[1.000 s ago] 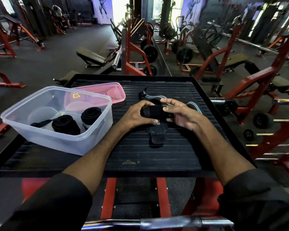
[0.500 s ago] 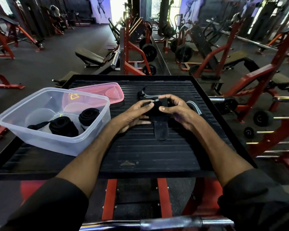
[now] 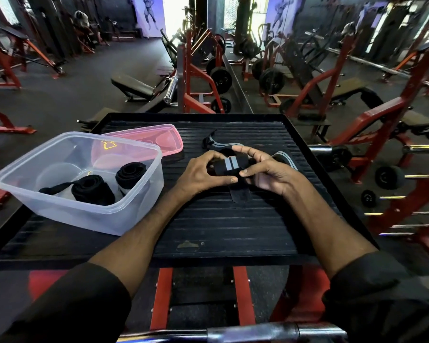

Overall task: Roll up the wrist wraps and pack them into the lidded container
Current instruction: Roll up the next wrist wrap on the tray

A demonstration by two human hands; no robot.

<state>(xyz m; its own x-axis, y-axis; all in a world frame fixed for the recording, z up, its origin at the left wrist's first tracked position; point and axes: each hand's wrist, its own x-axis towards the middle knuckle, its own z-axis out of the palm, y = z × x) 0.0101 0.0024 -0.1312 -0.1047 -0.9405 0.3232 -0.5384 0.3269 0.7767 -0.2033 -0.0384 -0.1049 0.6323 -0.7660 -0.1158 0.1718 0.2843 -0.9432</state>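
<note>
Single wide-angle view, worn on the head. Looks forward and down from the near edge of the black ribbed platform (image 3: pixel 221 231), close above it, with left hand (image 3: pixel 203 174) and right hand (image 3: pixel 265 174) over its middle. Takes in gym machines (image 3: pixel 201 78) beyond its far edge, curved toward the frame borders.

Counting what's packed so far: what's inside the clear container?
Inside the clear container: one rolled black wrap trailing a loose end, and a second roll. The floor beneath them is covered.

Two rolled wrist wraps (image 3: pixel 92 189) are sitting in one clear container (image 3: pixel 84 214), and one pink lid (image 3: pixel 159 137) is lying behind it. Two hands, the left hand (image 3: pixel 203 173) and the right hand (image 3: pixel 265 174), are gripping a third wrap (image 3: pixel 229 165). A fourth wrap (image 3: pixel 284 157) is lying behind them on the one table (image 3: pixel 233 231).
</note>
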